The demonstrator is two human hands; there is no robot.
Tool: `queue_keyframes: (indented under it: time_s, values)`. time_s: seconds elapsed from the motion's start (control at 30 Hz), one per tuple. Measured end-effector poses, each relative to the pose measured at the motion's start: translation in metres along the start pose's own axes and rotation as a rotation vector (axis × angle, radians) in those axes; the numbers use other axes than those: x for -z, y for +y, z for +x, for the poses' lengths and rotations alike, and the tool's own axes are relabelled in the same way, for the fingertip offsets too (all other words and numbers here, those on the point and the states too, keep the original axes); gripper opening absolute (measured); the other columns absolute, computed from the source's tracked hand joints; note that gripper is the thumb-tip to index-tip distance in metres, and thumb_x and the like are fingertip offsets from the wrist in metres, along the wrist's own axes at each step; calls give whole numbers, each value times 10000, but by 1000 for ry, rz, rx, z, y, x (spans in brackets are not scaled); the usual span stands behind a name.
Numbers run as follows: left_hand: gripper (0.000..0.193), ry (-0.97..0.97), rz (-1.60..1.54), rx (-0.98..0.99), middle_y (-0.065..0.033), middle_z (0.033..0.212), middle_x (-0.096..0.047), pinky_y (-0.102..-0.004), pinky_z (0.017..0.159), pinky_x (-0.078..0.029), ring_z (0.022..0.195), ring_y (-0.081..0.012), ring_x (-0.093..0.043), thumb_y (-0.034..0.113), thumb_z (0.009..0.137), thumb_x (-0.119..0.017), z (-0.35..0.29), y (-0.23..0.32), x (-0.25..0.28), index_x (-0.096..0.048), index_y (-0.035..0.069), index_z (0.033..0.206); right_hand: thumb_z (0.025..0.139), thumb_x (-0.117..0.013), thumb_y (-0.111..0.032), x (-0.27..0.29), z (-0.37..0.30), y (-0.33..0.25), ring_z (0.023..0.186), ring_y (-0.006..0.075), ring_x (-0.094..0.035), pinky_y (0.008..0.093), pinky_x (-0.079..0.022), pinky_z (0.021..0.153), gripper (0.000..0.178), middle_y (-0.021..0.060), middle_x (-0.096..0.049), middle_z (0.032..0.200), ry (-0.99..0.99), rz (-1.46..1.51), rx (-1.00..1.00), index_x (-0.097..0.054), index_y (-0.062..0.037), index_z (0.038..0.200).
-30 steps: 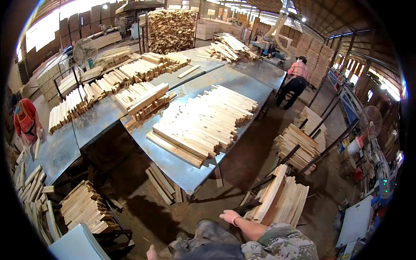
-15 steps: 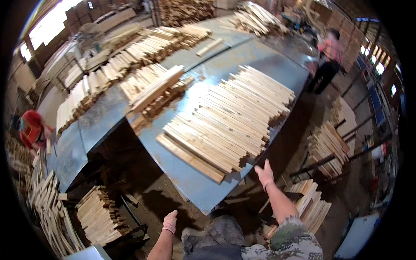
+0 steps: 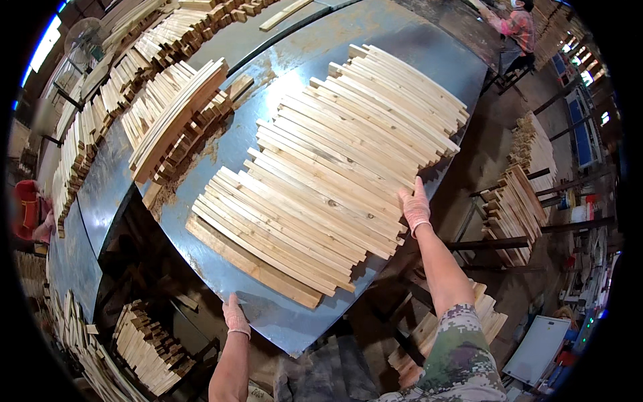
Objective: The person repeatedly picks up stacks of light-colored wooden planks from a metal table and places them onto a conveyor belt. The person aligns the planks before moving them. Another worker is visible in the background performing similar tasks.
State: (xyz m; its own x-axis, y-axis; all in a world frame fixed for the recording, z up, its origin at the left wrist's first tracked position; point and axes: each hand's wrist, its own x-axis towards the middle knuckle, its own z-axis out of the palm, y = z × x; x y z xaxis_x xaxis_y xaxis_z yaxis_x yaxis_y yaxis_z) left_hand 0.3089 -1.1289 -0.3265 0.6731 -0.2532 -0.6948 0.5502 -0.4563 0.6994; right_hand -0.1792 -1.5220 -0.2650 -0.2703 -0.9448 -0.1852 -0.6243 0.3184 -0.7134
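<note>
A wide row of pale wooden strips (image 3: 321, 167) lies side by side on a blue-grey metal table (image 3: 295, 328), their right ends uneven. My right hand (image 3: 416, 206), in a pinkish work glove, is against those right ends, its thumb and fingers apart. Lower down, my left hand (image 3: 234, 315), gloved alike, is at the table's near left edge with its fingers stretched out and nothing visible in it. A thicker wooden board (image 3: 248, 264) lies along the near side of the row, closest to my left hand.
Longer boards (image 3: 181, 120) lie on stacked pieces at the table's left. Wood stacks stand on the floor at the lower left (image 3: 151, 348) and right (image 3: 516, 208). One person (image 3: 516, 30) is at the far right, another in red (image 3: 30, 211) at the far left.
I have come closer to the table, and the strips appear larger. My right hand has moved up to the strips' ends, and my left hand has reached forward to the table edge.
</note>
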Motion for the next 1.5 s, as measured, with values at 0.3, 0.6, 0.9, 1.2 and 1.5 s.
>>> queue_keyframes:
  time_s: [0.3,0.6,0.9,1.2,1.5]
  values:
    - [623,128,33,-57,-115,1244,-682,-436,932,-547,1068,-252,-650,420,990,-742,18,27,-16,-559,10,1422,1042,-672,-253,7,-111,1,1353,188,-586,335,-475,1097,676,132,-608,1528,-236,243,-63,-418,35,1599]
    - [706,-384,-368,367,-120,1422,-673,-496,1129,-498,1295,-332,-624,639,1040,-562,23,82,18,-609,82,1470,1038,-679,-245,-71,-106,-24,1199,341,-695,415,-523,1071,509,250,-706,1320,-415,115,275,-594,59,1438]
    - [670,-237,-158,71,-80,1460,-544,-462,1088,-493,1283,-244,-573,490,1073,-622,16,76,8,-381,118,1576,1082,-593,-196,-156,-60,-101,1363,262,-569,363,-468,1145,670,174,-506,1589,-554,684,1,-330,61,1643]
    - [844,-396,-250,5,-156,1539,-544,-449,1118,-501,1333,-275,-593,399,951,-756,18,69,38,-387,27,1612,979,-736,-283,-145,-116,-100,885,192,-661,343,-563,755,572,86,-671,1115,-792,494,-253,-532,4,1430]
    - [727,-508,-240,127,-100,1304,-711,-410,1068,-540,1178,-221,-682,213,805,-852,-86,45,143,-600,-6,1451,854,-789,-181,-121,-215,-84,774,184,-645,343,-528,639,479,52,-662,943,-952,570,-304,-605,-7,1261]
